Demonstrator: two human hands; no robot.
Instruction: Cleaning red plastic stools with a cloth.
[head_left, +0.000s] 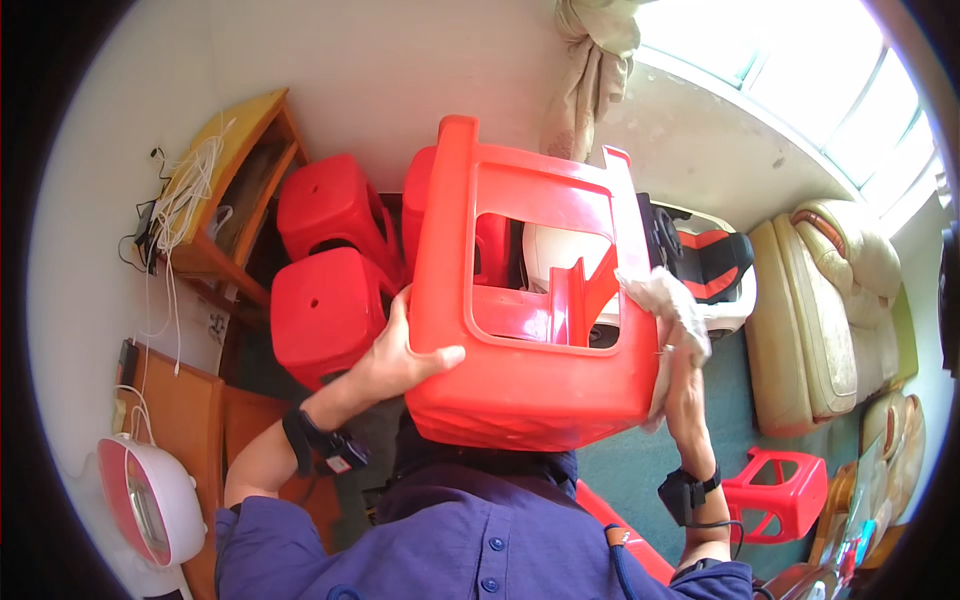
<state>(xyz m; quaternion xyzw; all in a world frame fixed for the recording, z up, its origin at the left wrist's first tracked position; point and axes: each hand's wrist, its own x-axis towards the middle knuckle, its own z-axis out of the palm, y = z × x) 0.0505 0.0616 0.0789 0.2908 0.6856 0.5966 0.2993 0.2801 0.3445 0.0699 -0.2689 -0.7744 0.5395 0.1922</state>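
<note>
A red plastic stool (525, 382) is held up before my chest, tipped so that its seat points toward me and its legs point away. My left hand (397, 352) grips its left side, the thumb lying on the side panel near the seat. On the opposite side, my right hand (679, 367) presses a whitish cloth (671, 300) against the stool; the cloth and the stool hide part of the fingers.
Several red stools (326, 307) stand on the floor at the left, beside a wooden cabinet (225, 180) with tangled white cables. Behind the held stool is a white ride-on toy car (720, 262). A beige leather sofa (810, 322) and a small red stool (787, 495) are at the right.
</note>
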